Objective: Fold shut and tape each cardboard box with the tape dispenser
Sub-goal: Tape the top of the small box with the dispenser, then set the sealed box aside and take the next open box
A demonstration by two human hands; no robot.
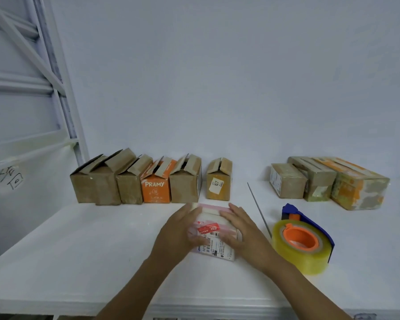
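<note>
A small pink and white box [214, 229] with a red sticker and a shipping label lies on the white table [79, 245] in front of me. My left hand [180, 232] lies flat against its left side and top, fingers straight. My right hand [243, 229] presses on its right side, fingers extended. The tape dispenser [303, 239], blue with an orange hub and a clear yellowish roll, stands just right of my right hand, untouched.
Several brown and orange boxes with open flaps [148, 181] line the back wall, with a lone yellow box [218, 181] beside them. Three taped boxes [328, 181] sit at the back right. A thin metal rod [259, 209] lies between them. A white frame stands at left.
</note>
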